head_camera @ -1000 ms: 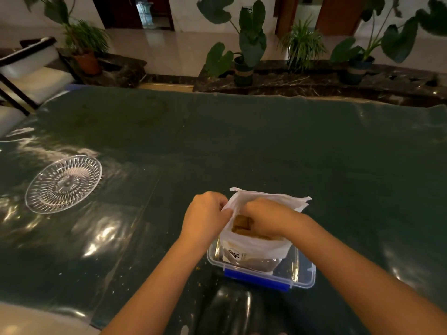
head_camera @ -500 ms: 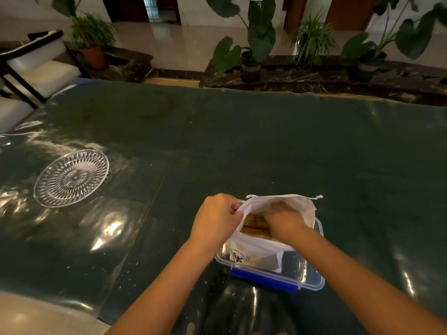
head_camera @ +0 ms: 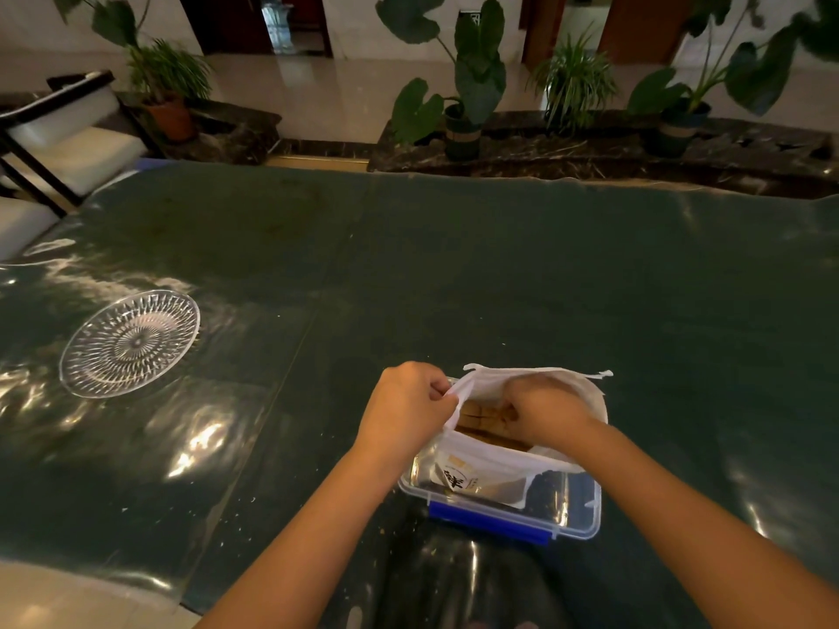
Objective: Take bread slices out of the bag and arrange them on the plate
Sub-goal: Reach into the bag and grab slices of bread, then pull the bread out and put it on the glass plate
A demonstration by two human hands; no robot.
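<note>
My two bare forearms reach in from the near edge of the dark green, plastic-covered table (head_camera: 454,274) and converge on a white plastic bread bag (head_camera: 508,456) that stands upright inside a clear rectangular plastic container with a blue clip (head_camera: 576,515). My left hand (head_camera: 406,408), knuckles up and fingers curled into a loose fist, pinches the left rim of the bag's mouth between thumb and fingertips and draws it outward, so that the opening is held wide. My right hand (head_camera: 545,413) is bent at the wrist and dips into the mouth of the bag, fingers folded down onto the tan bread slices (head_camera: 476,410) packed on edge inside; whether those fingers have actually closed round a slice I cannot tell, since the fingertips are hidden by the hand. All slices visible lie within the bag. The round clear cut-glass plate (head_camera: 129,342) sits flat on the table well apart to my left, with nothing on it. Pale crumbs (head_camera: 218,533) speckle the glossy table cover near my left arm
</note>
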